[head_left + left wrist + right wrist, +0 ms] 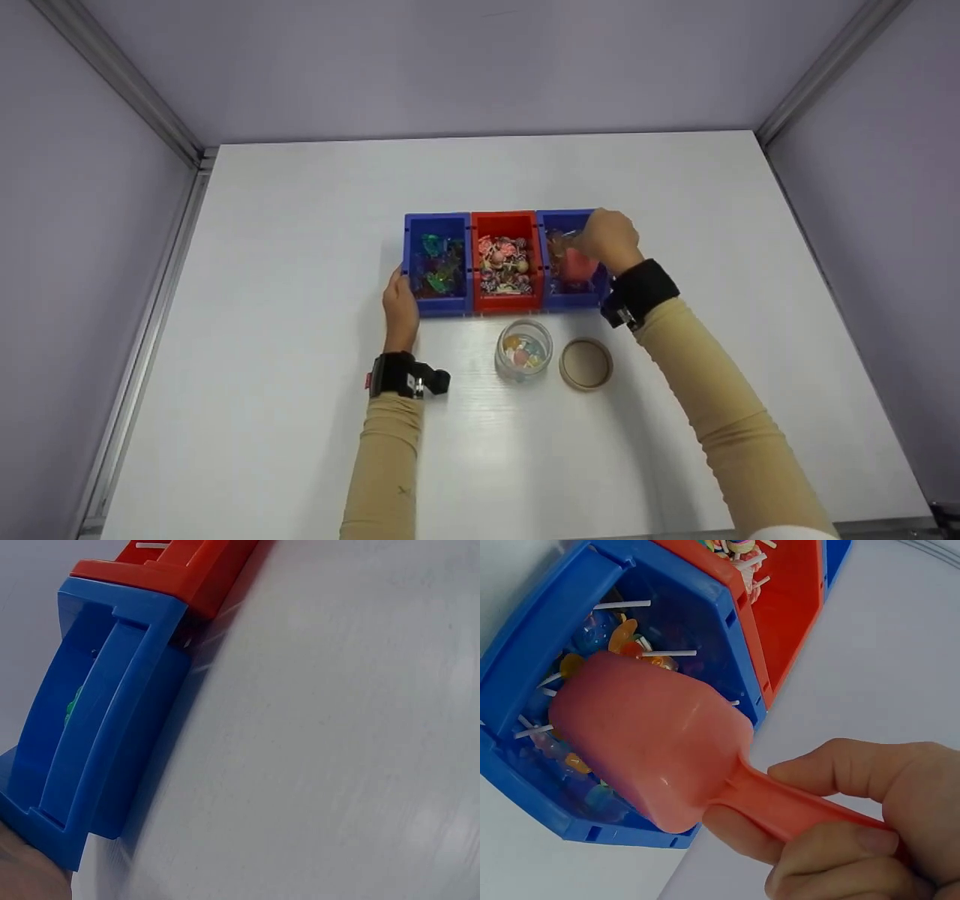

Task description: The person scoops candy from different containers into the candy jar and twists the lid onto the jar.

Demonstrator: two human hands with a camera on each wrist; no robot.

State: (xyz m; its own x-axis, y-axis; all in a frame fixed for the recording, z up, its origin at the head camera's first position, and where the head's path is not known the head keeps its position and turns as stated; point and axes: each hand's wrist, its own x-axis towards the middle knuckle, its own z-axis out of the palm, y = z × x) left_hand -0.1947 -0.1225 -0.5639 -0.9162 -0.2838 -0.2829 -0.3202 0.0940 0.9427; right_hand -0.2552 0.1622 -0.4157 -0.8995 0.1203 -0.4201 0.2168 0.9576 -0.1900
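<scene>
Beside the glass jar (523,350), its lid (586,364); 3 bins (505,300) behind

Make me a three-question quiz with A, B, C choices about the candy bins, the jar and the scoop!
1. Where does the glass jar stand?
A. inside the red bin
B. on the table in front of the red bin
C. on top of its lid

2. How many bins stand in the row?
A. two
B. three
C. five

3. What is the right hand doing?
A. gripping the pink scoop over the right blue bin
B. resting flat on the table
C. holding the jar's lid

Answers:
1 B, the jar sits on the white table just before the red bin.
2 B, blue, red, blue.
3 A, fingers curl round the scoop's handle.
</scene>
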